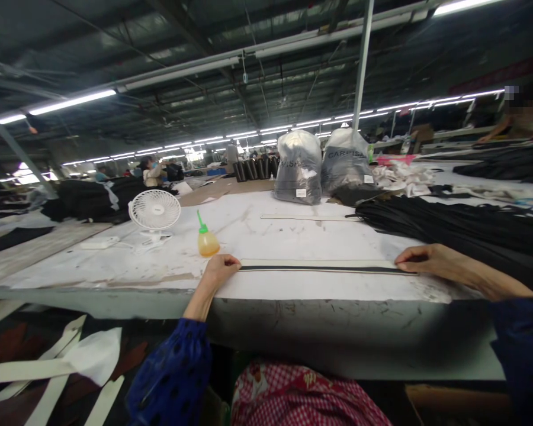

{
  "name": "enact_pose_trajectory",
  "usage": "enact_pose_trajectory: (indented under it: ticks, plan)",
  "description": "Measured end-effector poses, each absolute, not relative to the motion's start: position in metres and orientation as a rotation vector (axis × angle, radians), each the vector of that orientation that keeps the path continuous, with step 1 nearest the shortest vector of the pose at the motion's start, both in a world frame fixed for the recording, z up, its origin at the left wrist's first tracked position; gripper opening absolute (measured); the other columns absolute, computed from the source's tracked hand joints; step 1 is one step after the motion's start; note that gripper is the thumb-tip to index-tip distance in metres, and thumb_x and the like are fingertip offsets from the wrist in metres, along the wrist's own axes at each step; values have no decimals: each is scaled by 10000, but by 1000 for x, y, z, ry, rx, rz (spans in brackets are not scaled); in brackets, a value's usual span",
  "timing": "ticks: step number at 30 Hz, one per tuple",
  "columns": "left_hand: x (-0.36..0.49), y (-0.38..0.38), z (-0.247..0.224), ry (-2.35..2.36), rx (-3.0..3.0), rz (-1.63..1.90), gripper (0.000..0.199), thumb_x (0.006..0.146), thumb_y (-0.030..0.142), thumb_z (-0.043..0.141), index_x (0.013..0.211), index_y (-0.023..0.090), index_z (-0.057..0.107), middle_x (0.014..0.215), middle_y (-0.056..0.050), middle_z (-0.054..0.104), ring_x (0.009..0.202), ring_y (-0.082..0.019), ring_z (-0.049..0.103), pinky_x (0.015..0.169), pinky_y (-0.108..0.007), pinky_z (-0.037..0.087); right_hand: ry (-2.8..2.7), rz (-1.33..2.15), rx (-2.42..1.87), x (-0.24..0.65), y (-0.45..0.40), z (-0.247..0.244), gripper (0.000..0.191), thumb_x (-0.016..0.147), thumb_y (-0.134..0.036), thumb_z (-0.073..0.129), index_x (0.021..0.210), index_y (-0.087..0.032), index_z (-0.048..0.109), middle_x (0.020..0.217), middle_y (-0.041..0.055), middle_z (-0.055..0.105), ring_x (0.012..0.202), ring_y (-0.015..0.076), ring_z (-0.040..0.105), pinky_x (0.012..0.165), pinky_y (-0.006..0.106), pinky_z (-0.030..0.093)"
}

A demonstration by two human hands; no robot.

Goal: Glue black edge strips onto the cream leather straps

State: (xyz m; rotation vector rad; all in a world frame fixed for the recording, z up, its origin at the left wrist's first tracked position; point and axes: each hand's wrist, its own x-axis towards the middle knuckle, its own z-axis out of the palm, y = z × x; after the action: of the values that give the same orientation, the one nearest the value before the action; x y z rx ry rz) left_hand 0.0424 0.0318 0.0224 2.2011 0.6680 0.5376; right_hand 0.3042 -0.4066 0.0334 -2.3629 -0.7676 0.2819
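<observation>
Two hands pinch the pale-and-black strip [317, 267]: your left hand [221, 270] at its left end, your right hand [433, 263] by its right, its length running left-right between them, near the table [302, 288] edge.

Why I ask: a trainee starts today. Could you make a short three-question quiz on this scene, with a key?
1. True or false: in the picture, the white fan stands to the right of the squeeze bottle.
2. What runs between the left hand and the right hand? A) a rolled towel; B) a pale-and-dark strip; C) a metal chain.
3. Fill in: the bottle's cap is ____ in colour.

Key: 1. False; 2. B; 3. green.
</observation>
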Motion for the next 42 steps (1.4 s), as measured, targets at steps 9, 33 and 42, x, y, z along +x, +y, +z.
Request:
enact_pose_trajectory:
  ticks: [9,33,42]
  plan:
    - [41,34,24,658,2236,530,256,509,429,635,600,197,690,578,-10,672,640,-213,599,633,-304,413,-729,256,-2357,287,-402,41,256,606,-413,636,736,-208,715,760,29,706,769,217,623,713,281,459]
    - [41,54,7,706,2369,471,406,539,549,583,746,220,702,743,-34,719,800,-274,638,720,-333,441,-754,219,-2135,268,-364,26,224,664,-344,702,788,-159,682,753,23,676,710,158,595,655,257,446]
    - [41,57,3,704,2373,479,399,568,552,593,770,226,702,758,-29,721,819,-277,641,711,-329,433,-849,178,-2200,274,-375,43,359,825,-481,514,843,-172,696,889,61,696,852,209,609,784,312,444]
